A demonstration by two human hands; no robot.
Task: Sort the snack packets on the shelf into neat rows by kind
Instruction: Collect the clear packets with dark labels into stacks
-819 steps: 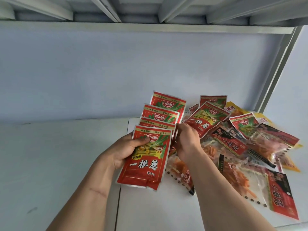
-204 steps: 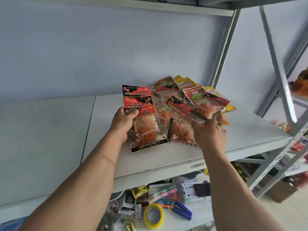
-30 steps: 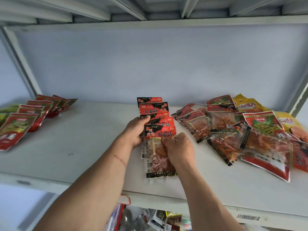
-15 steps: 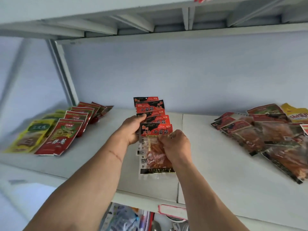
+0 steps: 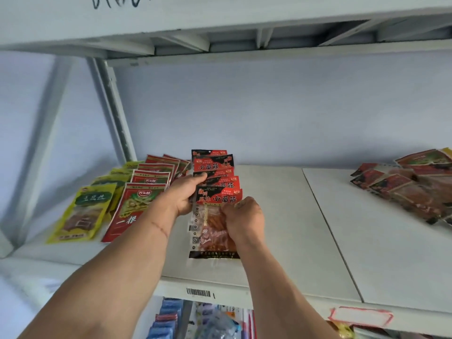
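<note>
Snack packets (image 5: 215, 199), fanned so each red header shows, sit mid-shelf (image 5: 281, 216); your left hand (image 5: 182, 194) grips their edge while your right hand (image 5: 244, 217) pinches the front one, squaring the row.

Two bare forearms, no sleeves visible. Left hand (image 5: 182, 195) and right hand (image 5: 245, 218) without gloves, watch or bracelet. Thin slanted line mark across left forearm (image 5: 160, 228) near wrist

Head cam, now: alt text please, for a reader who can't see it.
Both hands, left hand and right hand, hold a fanned row of red-and-black packets over a white shelf. Sorted red packets and yellow-green packets lie left; an unsorted pile lies right.
</note>
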